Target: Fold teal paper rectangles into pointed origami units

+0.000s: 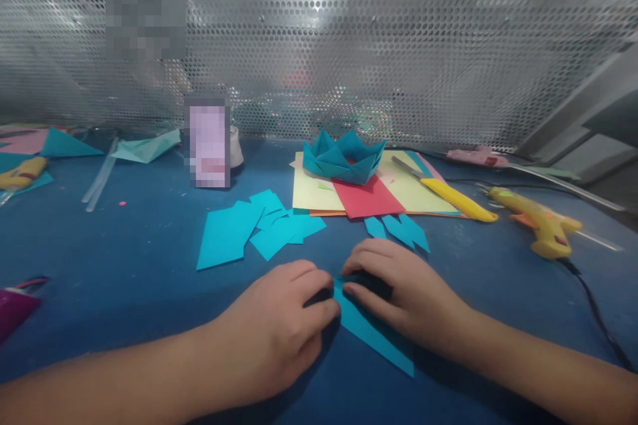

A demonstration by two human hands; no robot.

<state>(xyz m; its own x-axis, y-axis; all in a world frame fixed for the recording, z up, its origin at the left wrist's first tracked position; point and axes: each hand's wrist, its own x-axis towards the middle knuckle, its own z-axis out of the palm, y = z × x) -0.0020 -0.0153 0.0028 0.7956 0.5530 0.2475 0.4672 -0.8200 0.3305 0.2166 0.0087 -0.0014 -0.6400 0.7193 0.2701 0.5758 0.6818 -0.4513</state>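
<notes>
A folded piece of blue paper [376, 337] lies on the table between my hands, its long point toward me on the right. My left hand [284, 325] is closed, with thumb and forefinger pinching the paper's left end. Curled over the paper's top edge, my right hand [403, 285] has its fingertips and thumb on the same end. The two hands' fingertips almost meet, and part of the fold is hidden beneath them. Loose blue paper pieces [224, 232] lie beyond my left hand. Several small blue paper strips [399, 231] are just past my right hand.
A folded blue paper crown-like shape [343, 158] stands on stacked coloured sheets [314, 189], with a red paper [369, 196] and yellow cutter [458, 199]. At right lies a yellow glue gun [538, 219] with its cord. A phone [209, 146] stands before the perforated metal panel [319, 33].
</notes>
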